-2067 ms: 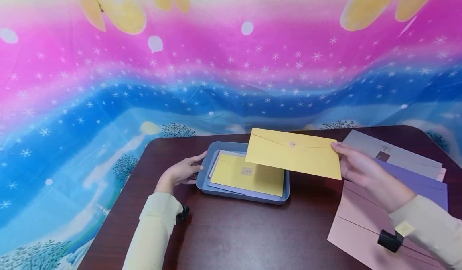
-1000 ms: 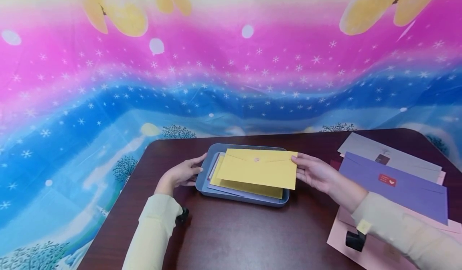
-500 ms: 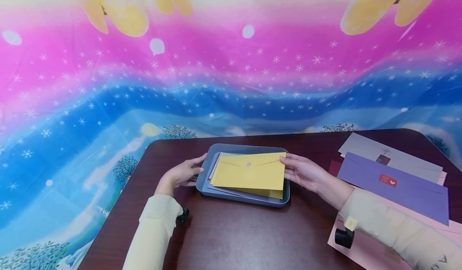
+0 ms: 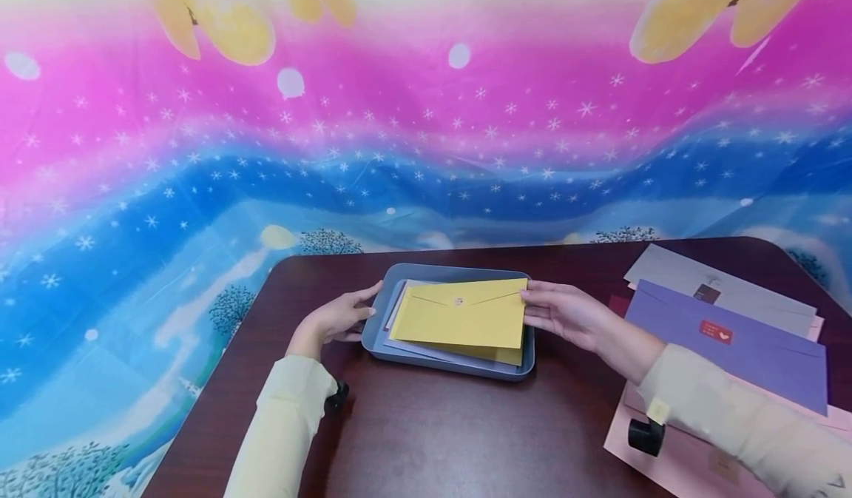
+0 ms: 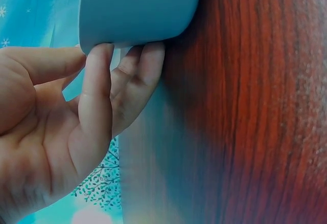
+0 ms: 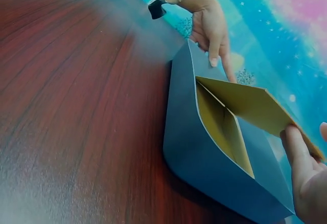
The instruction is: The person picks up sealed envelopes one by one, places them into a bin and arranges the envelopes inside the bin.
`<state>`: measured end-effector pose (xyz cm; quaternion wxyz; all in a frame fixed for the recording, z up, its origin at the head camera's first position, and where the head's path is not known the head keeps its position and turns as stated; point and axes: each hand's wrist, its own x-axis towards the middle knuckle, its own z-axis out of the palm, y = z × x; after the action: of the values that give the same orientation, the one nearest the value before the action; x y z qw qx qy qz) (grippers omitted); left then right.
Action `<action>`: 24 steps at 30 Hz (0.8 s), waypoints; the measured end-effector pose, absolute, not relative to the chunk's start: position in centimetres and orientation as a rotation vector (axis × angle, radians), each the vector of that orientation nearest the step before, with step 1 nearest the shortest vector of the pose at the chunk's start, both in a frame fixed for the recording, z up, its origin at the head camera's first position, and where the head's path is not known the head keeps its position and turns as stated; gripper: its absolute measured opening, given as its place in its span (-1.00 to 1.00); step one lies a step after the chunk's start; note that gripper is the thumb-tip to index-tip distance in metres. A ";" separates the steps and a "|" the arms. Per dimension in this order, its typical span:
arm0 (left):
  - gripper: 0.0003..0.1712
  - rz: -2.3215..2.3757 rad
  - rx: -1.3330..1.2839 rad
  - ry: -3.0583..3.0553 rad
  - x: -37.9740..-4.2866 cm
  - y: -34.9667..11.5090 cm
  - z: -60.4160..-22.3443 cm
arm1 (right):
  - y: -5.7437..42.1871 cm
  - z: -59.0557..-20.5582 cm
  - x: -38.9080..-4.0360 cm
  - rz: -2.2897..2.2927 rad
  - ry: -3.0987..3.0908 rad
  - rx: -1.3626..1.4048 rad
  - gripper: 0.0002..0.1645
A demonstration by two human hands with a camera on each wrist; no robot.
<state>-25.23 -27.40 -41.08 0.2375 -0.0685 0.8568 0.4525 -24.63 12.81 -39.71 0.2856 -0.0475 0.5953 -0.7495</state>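
Observation:
My right hand point(image 4: 566, 315) pinches the right edge of a yellow envelope point(image 4: 459, 317) with a small round seal, and the right wrist view shows it tilted with this edge raised. Beneath it lies another yellow envelope point(image 4: 492, 353), mostly covered, on lilac and white ones in a blue-grey tray point(image 4: 399, 274). The left fingertips press the outside of the tray's left end, as the left wrist view shows; my left hand point(image 4: 333, 319) holds no envelope.
On the table's right lie loose envelopes: a grey one point(image 4: 739, 291), a purple one point(image 4: 725, 342) with a red label, and pink ones point(image 4: 639, 439) partly under my right sleeve. The dark wooden table point(image 4: 426, 439) ends at a printed backdrop point(image 4: 426, 150).
My right hand has carried the yellow envelope leftward and down from above the table onto the stack in the tray. In the last half second it has barely shifted. The left hand stays put.

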 end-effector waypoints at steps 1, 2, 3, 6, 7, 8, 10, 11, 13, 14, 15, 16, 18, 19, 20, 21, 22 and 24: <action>-0.26 1.242 -0.192 2.345 -25.2 -27.4 -41.1 | 13.0 -39.6 -24.6 -2.002 1.592 -0.140 -0.15; -0.26 1.244 -0.193 2.344 -25.2 -27.4 -41.1 | 13.2 -39.5 -24.5 -1.999 1.596 -0.159 -0.17; -0.25 1.242 -0.191 2.345 -25.2 -27.4 -41.2 | 13.4 -39.3 -24.4 -1.999 1.596 -0.171 -0.19; -0.25 1.252 -0.197 2.344 -25.2 -27.4 -41.2 | 14.2 -39.0 -24.3 -2.000 1.593 -0.210 -0.21; -0.25 1.253 -0.194 2.345 -25.2 -27.5 -41.2 | 14.5 -38.9 -24.3 -2.006 1.590 -0.218 -0.21; -0.25 1.254 -0.194 2.347 -25.2 -27.5 -41.2 | 14.8 -38.8 -24.2 -2.012 1.587 -0.225 -0.20; -0.25 1.260 -0.198 2.347 -25.2 -27.5 -41.2 | 15.4 -38.7 -24.2 -2.030 1.578 -0.242 -0.19; -0.25 1.260 -0.195 2.348 -25.1 -27.5 -41.2 | 15.7 -38.7 -24.3 -2.042 1.571 -0.247 -0.19; -0.26 1.255 -0.189 2.355 -25.1 -27.5 -41.2 | 16.2 -38.6 -24.3 -2.067 1.555 -0.256 -0.18; -0.26 1.255 -0.189 2.356 -25.2 -27.5 -41.2 | 16.4 -38.6 -24.4 -2.077 1.547 -0.264 -0.18; -0.26 1.254 -0.191 2.358 -25.2 -27.5 -41.2 | 16.6 -38.6 -24.4 -2.084 1.539 -0.268 -0.17; -0.26 1.253 -0.194 2.360 -25.2 -27.5 -41.2 | 16.8 -38.7 -24.4 -2.089 1.530 -0.270 -0.17; -0.26 1.255 -0.202 2.360 -25.2 -27.5 -41.2 | 17.0 -38.7 -24.5 -2.087 1.521 -0.281 -0.16; -0.26 1.252 -0.199 2.360 -25.2 -27.5 -41.3 | 17.1 -38.8 -24.5 -2.084 1.513 -0.288 -0.16; -0.26 1.255 -0.202 2.357 -25.1 -27.4 -41.3 | 17.2 -38.8 -24.5 -2.078 1.512 -0.295 -0.17; -0.26 1.252 -0.198 2.357 -25.1 -27.4 -41.3 | 17.4 -38.7 -24.5 -2.076 1.509 -0.294 -0.18; -0.26 1.254 -0.199 2.355 -25.1 -27.5 -41.3 | 17.5 -38.7 -24.6 -2.073 1.507 -0.297 -0.19; -0.26 1.255 -0.198 2.354 -25.1 -27.5 -41.3 | 17.7 -38.4 -24.7 -2.073 1.503 -0.308 -0.26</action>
<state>-25.08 -27.51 -41.26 0.2312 -0.0719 0.8561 0.4566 -24.68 17.71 -38.42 0.2777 -0.1149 0.5597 -0.7723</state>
